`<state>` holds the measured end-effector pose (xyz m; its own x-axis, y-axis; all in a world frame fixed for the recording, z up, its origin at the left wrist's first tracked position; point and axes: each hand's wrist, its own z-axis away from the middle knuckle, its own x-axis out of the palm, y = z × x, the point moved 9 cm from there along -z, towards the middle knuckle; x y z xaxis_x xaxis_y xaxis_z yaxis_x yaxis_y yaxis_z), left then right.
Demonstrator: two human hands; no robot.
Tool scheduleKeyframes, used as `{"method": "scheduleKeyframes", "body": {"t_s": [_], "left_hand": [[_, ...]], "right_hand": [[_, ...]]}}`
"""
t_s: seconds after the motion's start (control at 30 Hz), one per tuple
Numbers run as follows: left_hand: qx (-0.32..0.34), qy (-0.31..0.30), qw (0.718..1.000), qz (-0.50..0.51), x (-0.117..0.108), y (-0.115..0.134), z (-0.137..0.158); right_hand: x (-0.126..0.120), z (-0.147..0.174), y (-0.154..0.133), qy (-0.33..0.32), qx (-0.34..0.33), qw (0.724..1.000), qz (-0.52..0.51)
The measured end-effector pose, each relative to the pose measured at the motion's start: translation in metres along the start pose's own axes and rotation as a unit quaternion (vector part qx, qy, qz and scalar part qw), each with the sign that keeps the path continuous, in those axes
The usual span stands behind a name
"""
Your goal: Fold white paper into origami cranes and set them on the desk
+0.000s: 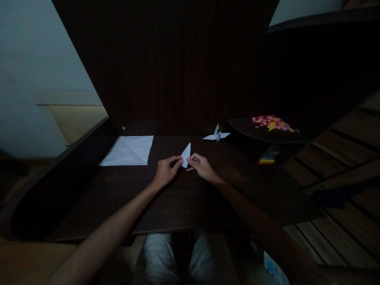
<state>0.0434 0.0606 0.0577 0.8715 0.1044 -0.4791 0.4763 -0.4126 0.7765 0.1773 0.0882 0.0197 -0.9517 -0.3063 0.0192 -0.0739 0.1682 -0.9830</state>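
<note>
A small folded piece of white paper [187, 154], narrow and pointed at its top end, is held up over the dark desk between my two hands. My left hand [168, 170] pinches its left edge between thumb and forefinger. On the opposite side, my right hand [203, 166] grips the lower right part, its thumb on the front face and other fingers curled behind. Past my right hand, a finished-looking white paper crane [217, 134] rests near the back panel with its wings spread.
Creased white paper sheets [129, 150] lie in a stack at the back left of the desk [118, 198]. A raised corner shelf [246, 128] on the right bears a heap of small pink, red and yellow pieces [273, 122]. A tall side panel [59, 178] bounds the left.
</note>
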Motion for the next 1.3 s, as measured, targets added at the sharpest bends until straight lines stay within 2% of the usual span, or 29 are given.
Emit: {"method": "scheduleKeyframes", "body": {"t_s": [0.2,0.37,0.53,0.77,0.9,1.1,1.2,1.3], "left_hand": [[-0.037,-0.031,0.996,0.075,0.009,-0.002,0.002],[-0.026,-0.045,0.991,0.123,0.012,-0.002,0.002],[-0.025,-0.040,0.992,0.116,0.011,-0.008,-0.001],[0.015,-0.026,0.996,0.087,0.007,-0.005,-0.004],[-0.015,-0.005,0.993,0.119,0.005,-0.014,-0.005],[-0.064,0.014,0.972,0.225,0.007,-0.028,-0.006],[-0.078,0.025,0.969,0.234,0.005,-0.030,-0.006],[-0.078,0.008,0.970,0.229,0.007,-0.027,-0.006]], "right_hand": [[-0.004,-0.002,-0.001,0.009,-0.010,1.000,0.015],[-0.003,-0.001,-0.001,-0.002,-0.018,1.000,0.021],[0.000,-0.001,-0.001,-0.017,-0.015,1.000,0.001],[-0.005,-0.001,-0.009,0.007,-0.043,0.999,0.030],[-0.007,-0.001,-0.011,0.016,-0.045,0.998,0.049],[-0.011,-0.001,-0.013,0.039,-0.053,0.997,0.051],[-0.014,-0.001,-0.014,0.052,-0.059,0.996,0.047],[-0.017,0.000,-0.015,0.065,-0.065,0.995,0.047]]}}
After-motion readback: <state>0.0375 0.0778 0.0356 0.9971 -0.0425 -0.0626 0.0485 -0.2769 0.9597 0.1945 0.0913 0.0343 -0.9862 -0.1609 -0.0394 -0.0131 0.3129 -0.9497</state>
